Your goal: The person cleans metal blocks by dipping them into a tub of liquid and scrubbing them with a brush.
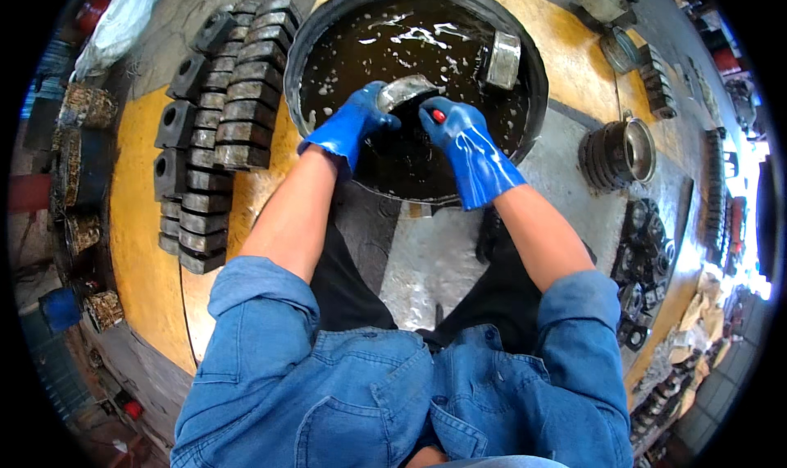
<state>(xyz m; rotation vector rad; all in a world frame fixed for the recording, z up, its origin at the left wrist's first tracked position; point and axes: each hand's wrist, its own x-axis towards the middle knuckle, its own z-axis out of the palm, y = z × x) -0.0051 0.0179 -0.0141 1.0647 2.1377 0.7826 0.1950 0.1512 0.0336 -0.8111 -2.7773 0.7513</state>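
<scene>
My left hand (354,125), in a blue rubber glove, grips a wet, curved metal part (407,92) by its left side, above dark liquid in a round black tub (537,111). Beside it on the right, my right hand (456,124), gloved the same way, is closed around a small tool whose red end (439,116) pokes out of the fist. The rest of that tool is hidden, so its kind does not show. A thick metal ring (502,61) leans against the tub's inner right wall, partly in the liquid.
Rows of dark metal blocks (246,111) stand left of the tub. To the right are stacked metal rings (619,151), a cluster of small dark parts (643,263) and a metal can (620,50). A white sack (119,25) lies at the far left.
</scene>
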